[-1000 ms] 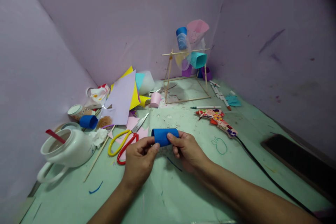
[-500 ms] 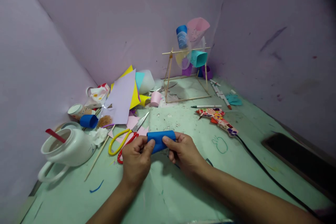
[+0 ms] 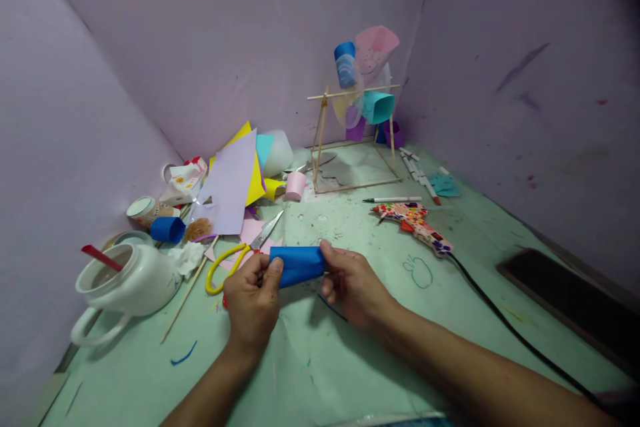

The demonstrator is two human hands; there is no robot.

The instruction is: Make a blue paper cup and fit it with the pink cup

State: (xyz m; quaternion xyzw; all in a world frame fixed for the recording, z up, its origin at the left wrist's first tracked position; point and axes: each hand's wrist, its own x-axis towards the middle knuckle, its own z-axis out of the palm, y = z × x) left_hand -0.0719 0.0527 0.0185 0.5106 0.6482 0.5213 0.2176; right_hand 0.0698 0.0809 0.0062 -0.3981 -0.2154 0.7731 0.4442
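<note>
A strip of blue paper (image 3: 300, 267), rolled or folded over, is held between my two hands above the green table. My left hand (image 3: 254, 300) pinches its left end, thumb on the near face. At the right end, the thumb and fingers of my right hand (image 3: 355, 285) grip the edge. Just beyond my left hand lie scissors (image 3: 235, 260) with one yellow and one red handle, partly hidden by that hand. A thin blue paper strip (image 3: 333, 307) lies below my right hand.
A stick frame (image 3: 323, 133) carrying paper cups stands at the back. A floral glue gun (image 3: 415, 223) with a black cord lies right, near a dark phone-like slab (image 3: 565, 300). A white teapot-shaped vessel (image 3: 145, 280), a blue paper tube (image 3: 167, 230) and paper sheets (image 3: 227, 187) crowd the left.
Both hands have shifted slightly left with the blue paper. My right thumb has slid from the paper's near face to its right end, uncovering more of it.
</note>
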